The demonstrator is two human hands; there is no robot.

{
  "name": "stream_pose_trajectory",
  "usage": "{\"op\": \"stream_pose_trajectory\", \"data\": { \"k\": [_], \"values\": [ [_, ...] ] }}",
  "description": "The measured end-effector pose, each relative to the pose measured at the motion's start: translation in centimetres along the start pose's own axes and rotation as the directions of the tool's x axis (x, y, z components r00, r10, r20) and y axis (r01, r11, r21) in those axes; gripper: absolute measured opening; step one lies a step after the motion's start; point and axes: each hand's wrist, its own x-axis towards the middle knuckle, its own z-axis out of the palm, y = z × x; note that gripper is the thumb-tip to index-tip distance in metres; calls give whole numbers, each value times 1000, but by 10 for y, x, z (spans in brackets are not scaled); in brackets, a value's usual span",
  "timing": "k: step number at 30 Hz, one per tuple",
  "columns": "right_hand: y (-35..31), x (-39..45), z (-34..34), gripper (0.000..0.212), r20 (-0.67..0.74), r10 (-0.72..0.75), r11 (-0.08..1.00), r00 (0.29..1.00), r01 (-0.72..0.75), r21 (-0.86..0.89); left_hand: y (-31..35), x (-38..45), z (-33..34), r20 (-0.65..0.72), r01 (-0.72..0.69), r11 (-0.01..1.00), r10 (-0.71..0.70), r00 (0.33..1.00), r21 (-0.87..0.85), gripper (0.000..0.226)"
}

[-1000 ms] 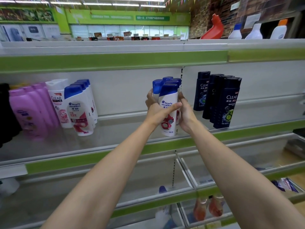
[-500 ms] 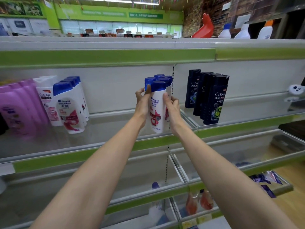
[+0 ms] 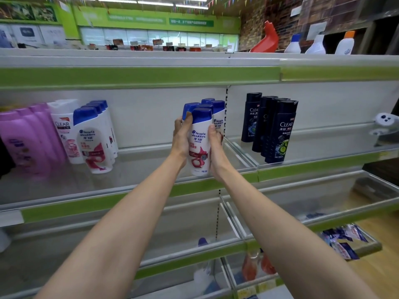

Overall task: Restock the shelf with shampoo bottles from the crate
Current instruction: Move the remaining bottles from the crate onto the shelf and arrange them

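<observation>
Left to right along the shelf [image 3: 138, 186]: purple bottles [image 3: 28, 134]; one white CLEAR bottle [image 3: 64, 130]; a settled row of white, blue-capped shampoo bottles [image 3: 95, 137]; then, at centre, the working cluster.

Left hand [image 3: 181, 139] curled round the left flank of the cluster of shampoo bottles [image 3: 200, 139], fingertips up near a blue cap. Right hand [image 3: 216, 147] wrapped round the right flank of the front bottle, thumb on its label. Cluster clamped between both hands above the shelf's front half, upright; whether bases touch the shelf, not visible. Crate out of view.

Step in hand, as judged: setting the clamped group down as a new row. Best done by keeping squeeze even on both flanks, lowering until all bases sit flat, sliding back toward the rear panel with labels forward, then easing off one hand at a time. Risk: smooth, tall bottles slipping or toppling if one flank is freed early.

Further right: perforated upright post [image 3: 226, 108], then dark CLEAR bottles [image 3: 278, 130] on the adjoining bay, well apart. Lower shelves sparsely stocked; packets [image 3: 343, 240] at lower right. Beyond the top shelf: a red bottle [image 3: 266, 38], white bottles [image 3: 317, 45], green shop walls, brick wall.
</observation>
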Motion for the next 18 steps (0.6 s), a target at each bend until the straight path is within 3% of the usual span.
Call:
{"op": "stream_pose_trajectory", "data": {
  "k": [2,7,12,18],
  "values": [
    [-12,-12,7,114,41,-4,999,999,3,33,2,-3,-4,2,8,1000,-8,1000,-12,72],
    [-18,-17,20,100,159,-12,999,987,6,40,8,-3,-20,53,58,996,-55,997,-62,72],
    [-10,-7,29,109,219,13,998,976,0,-59,12,2,-35,20,54,996,-53,998,-65,50],
    [-7,5,33,128,256,52,957,965,25,-289,13,-1,-53,32,45,998,-47,998,39,69]
  ]
}}
